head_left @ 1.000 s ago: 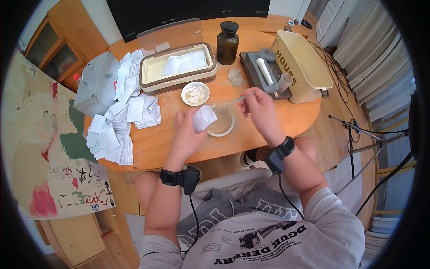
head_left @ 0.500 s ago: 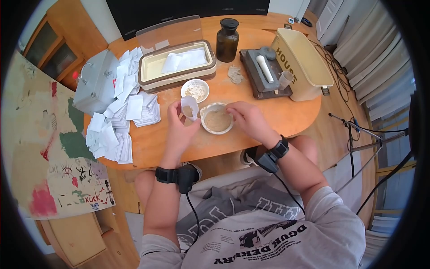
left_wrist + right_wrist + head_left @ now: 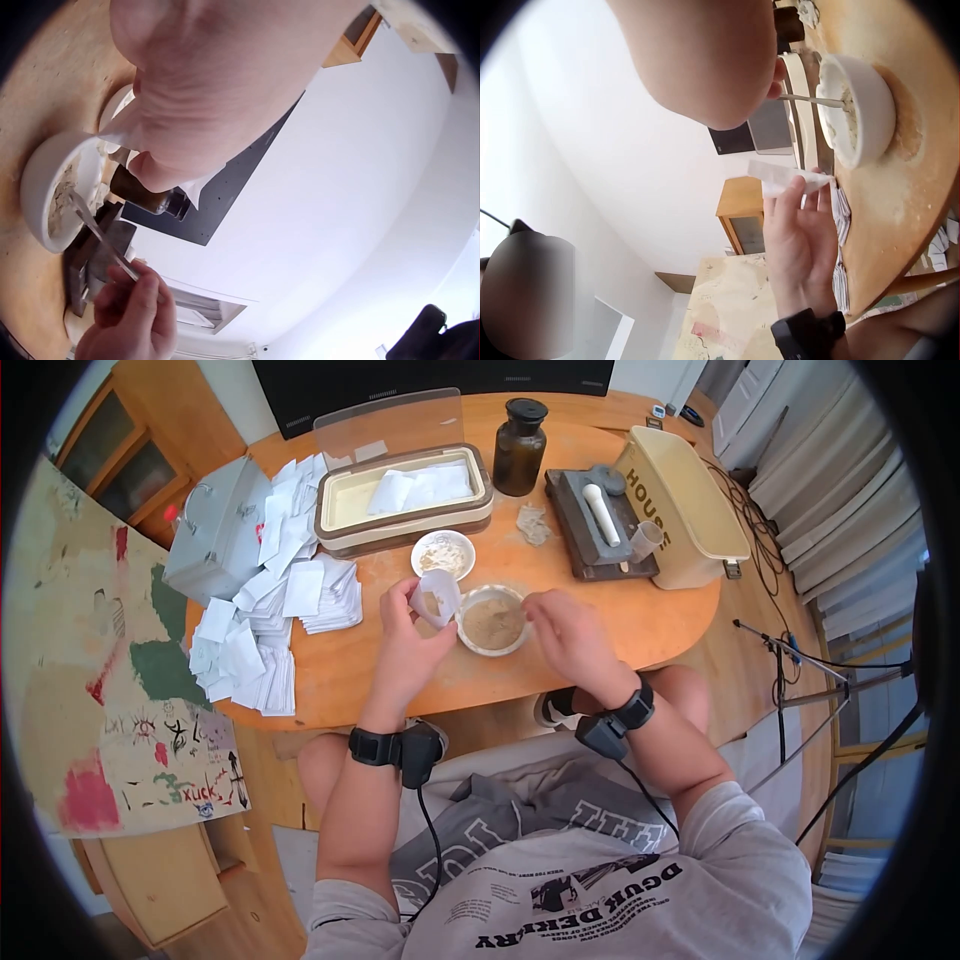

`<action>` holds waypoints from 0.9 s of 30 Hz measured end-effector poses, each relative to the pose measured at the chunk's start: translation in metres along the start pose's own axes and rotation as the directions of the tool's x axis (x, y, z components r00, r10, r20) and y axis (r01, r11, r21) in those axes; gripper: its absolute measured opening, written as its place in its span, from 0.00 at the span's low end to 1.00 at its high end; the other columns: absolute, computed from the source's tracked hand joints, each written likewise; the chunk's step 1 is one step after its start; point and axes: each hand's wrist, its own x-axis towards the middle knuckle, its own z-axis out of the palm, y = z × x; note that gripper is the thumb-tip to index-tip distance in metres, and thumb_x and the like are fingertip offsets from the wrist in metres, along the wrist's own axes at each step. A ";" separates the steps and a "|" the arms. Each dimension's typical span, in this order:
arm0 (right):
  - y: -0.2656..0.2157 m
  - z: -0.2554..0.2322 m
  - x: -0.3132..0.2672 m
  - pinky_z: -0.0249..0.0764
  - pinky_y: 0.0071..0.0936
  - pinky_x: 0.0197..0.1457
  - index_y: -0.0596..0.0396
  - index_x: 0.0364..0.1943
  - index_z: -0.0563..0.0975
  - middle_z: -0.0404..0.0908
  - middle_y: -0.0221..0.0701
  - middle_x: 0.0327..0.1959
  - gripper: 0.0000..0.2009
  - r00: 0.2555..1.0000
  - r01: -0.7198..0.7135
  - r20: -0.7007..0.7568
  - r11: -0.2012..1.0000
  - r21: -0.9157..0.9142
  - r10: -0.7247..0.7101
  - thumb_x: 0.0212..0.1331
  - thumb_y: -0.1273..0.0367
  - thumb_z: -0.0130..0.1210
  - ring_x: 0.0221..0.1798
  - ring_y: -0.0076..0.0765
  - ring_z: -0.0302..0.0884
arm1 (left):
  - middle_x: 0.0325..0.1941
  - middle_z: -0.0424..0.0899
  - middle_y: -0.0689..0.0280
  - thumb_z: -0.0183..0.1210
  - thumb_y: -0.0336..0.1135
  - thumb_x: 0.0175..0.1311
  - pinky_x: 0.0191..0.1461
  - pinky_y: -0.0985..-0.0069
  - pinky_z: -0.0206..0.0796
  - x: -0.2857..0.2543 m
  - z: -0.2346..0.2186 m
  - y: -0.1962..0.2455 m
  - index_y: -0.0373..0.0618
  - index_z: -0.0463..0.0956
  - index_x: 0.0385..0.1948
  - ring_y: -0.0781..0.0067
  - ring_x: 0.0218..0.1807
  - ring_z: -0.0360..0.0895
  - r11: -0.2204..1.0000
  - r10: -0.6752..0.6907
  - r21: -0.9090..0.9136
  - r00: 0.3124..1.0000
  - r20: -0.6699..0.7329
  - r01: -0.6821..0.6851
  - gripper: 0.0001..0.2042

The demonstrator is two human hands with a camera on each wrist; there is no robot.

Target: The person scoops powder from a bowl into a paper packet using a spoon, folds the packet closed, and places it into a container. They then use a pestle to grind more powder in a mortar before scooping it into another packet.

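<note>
In the head view my left hand [image 3: 412, 640] grips a small white paper packet [image 3: 446, 590] by its sides, mouth open, with tan powder inside. Just right of it on the table is a white bowl [image 3: 490, 651] holding tan-brown powder. My right hand [image 3: 575, 638], at the bowl's right rim, pinches the handle of a slim spoon [image 3: 106, 241], which shows in the left wrist view. The spoon slants down into the bowl, its tip in the powder. From the right wrist view, the packet [image 3: 780, 177] is beside the bowl [image 3: 875, 112], held between thumb and fingers.
Behind stands a second white bowl [image 3: 443, 537] with pale powder. White packets [image 3: 330, 600] are piled at left beside a metal case [image 3: 215, 530]. Further back are a lidded cream box [image 3: 350, 492], a dark jar [image 3: 519, 450], a white pestle [image 3: 600, 512] and a cream bin [image 3: 700, 510].
A second ago the spoon was raised to the packet's mouth. My right hand has since lowered it into the bowl, and the packet has tipped back upright, slightly left of the bowl.
</note>
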 end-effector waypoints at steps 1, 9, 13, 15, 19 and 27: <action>0.002 -0.003 0.002 0.77 0.40 0.39 0.60 0.38 0.79 0.81 0.42 0.32 0.04 0.996 -0.042 -0.075 0.999 0.008 0.043 0.64 0.74 0.55 0.35 0.53 0.80 | 0.65 0.66 0.55 0.66 0.23 0.56 0.76 0.63 0.56 -0.001 -0.001 -0.001 0.40 0.58 0.62 0.63 0.69 0.65 1.000 -0.004 -0.002 1.000 -0.005 0.004 0.33; 0.046 0.013 0.004 0.74 0.28 0.35 0.60 0.40 0.81 0.84 0.35 0.29 0.09 0.884 -0.467 0.117 0.839 0.280 0.453 0.70 0.70 0.50 0.30 0.32 0.79 | 0.59 0.68 0.55 0.68 0.27 0.54 0.70 0.65 0.62 -0.004 -0.003 0.015 0.41 0.65 0.60 0.56 0.64 0.68 0.949 0.048 0.308 0.995 0.082 -0.071 0.30; 0.047 0.016 0.000 0.71 0.19 0.34 0.59 0.39 0.81 0.83 0.27 0.28 0.11 0.792 -0.609 0.279 0.669 0.427 0.543 0.71 0.68 0.48 0.29 0.17 0.73 | 0.58 0.68 0.55 0.67 0.28 0.53 0.67 0.65 0.63 -0.007 -0.004 0.019 0.42 0.66 0.60 0.51 0.64 0.68 0.944 0.011 0.324 0.990 0.139 -0.056 0.29; 0.045 0.017 0.000 0.70 0.19 0.34 0.59 0.39 0.81 0.83 0.26 0.28 0.11 0.762 -0.642 0.304 0.607 0.469 0.572 0.71 0.68 0.48 0.28 0.17 0.72 | 0.58 0.67 0.54 0.67 0.29 0.54 0.68 0.65 0.62 -0.007 -0.003 0.019 0.43 0.66 0.60 0.51 0.64 0.68 0.943 0.002 0.329 0.988 0.155 -0.053 0.30; 0.048 0.017 -0.003 0.66 0.16 0.31 0.59 0.38 0.80 0.82 0.26 0.29 0.11 0.709 -0.671 0.337 0.446 0.593 0.619 0.71 0.68 0.48 0.27 0.15 0.69 | 0.58 0.67 0.54 0.67 0.29 0.54 0.68 0.64 0.62 -0.008 -0.004 0.017 0.42 0.66 0.60 0.51 0.64 0.68 0.937 0.039 0.337 0.986 0.161 -0.092 0.29; 0.050 -0.003 0.012 0.58 0.14 0.23 0.59 0.36 0.79 0.80 0.26 0.28 0.10 0.707 -0.592 0.248 0.361 0.721 0.663 0.71 0.68 0.50 0.22 0.14 0.64 | 0.58 0.67 0.54 0.66 0.28 0.53 0.69 0.63 0.61 -0.007 0.000 0.016 0.40 0.67 0.60 0.49 0.63 0.68 0.931 0.001 0.359 0.985 0.171 -0.064 0.29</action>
